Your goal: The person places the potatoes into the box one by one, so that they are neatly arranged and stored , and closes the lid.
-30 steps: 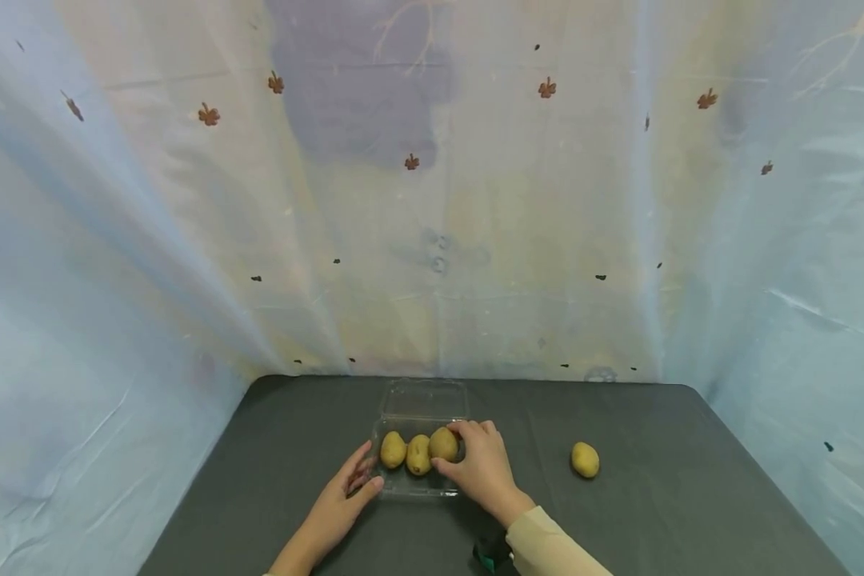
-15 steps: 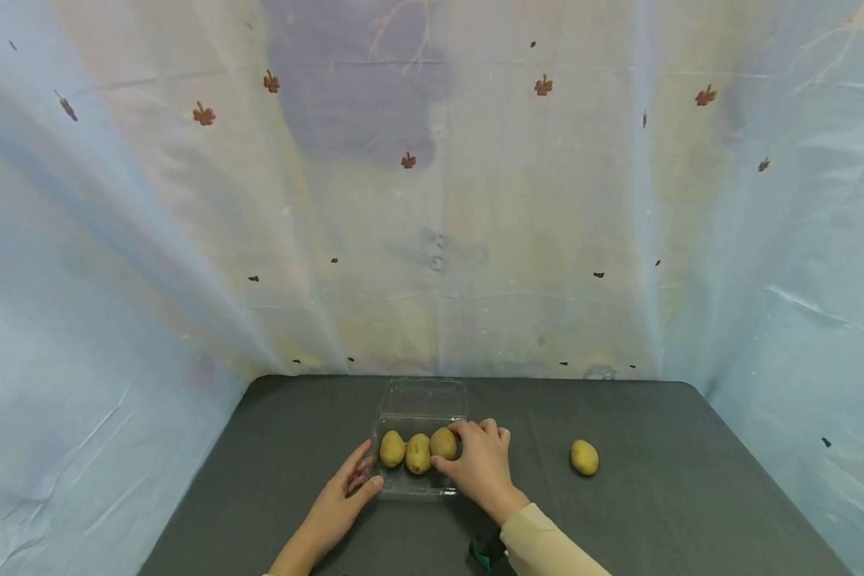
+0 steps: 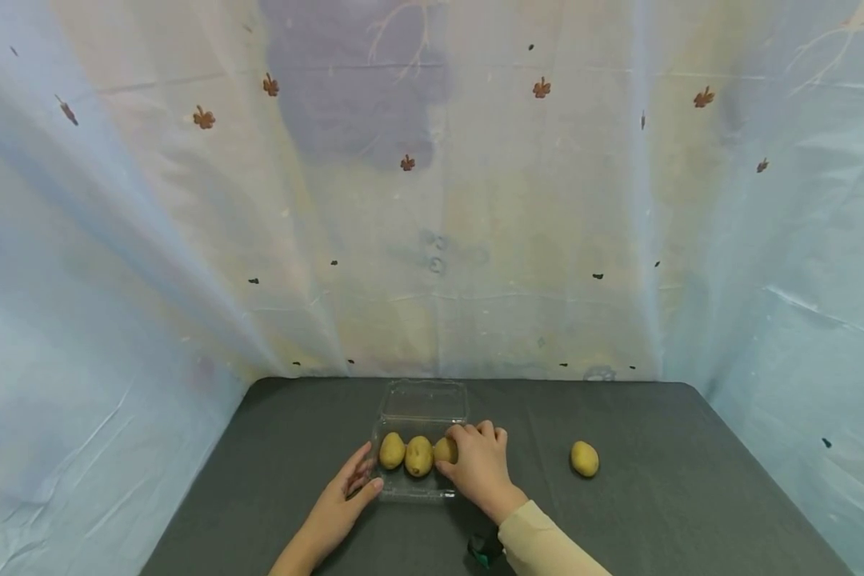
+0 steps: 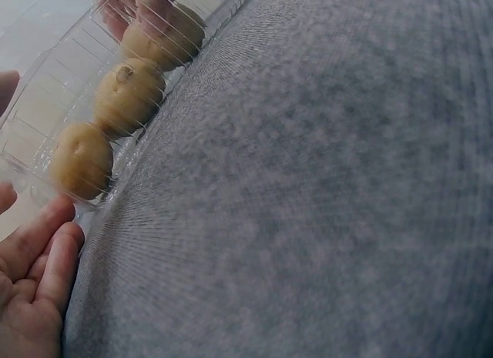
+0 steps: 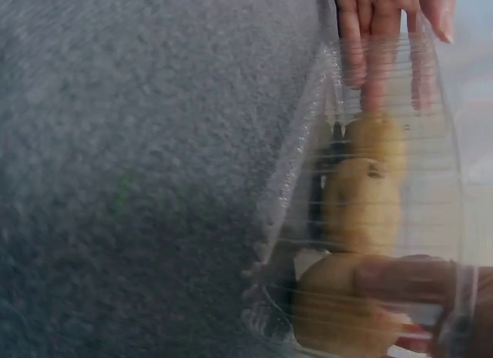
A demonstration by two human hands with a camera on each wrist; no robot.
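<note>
A clear plastic clamshell box point(image 3: 410, 490) stands on the table with its lid point(image 3: 425, 400) folded back, away from the person. Inside it three yellow potatoes sit in a row: a left potato point(image 3: 392, 451), a middle potato point(image 3: 419, 457) and a right potato point(image 3: 445, 450). My right hand point(image 3: 478, 464) reaches in from the right and grips the right potato between thumb and fingers, low in the box, partly hiding it. Against the box's left side rests my left hand point(image 3: 342, 500), fingers nearly straight; in the left wrist view its fingertips point(image 4: 65, 208) are at the box's end.
A lone potato point(image 3: 585, 459) lies on the dark grey table point(image 3: 641, 512) to the right. A small black and green object point(image 3: 484, 550) shows beside the right sleeve. Patterned curtains point(image 3: 439, 240) close off the back and both sides.
The right potato has gone lower in the box with my right hand, and the fingers now cover more of it. My left hand stays at the box's left side.
</note>
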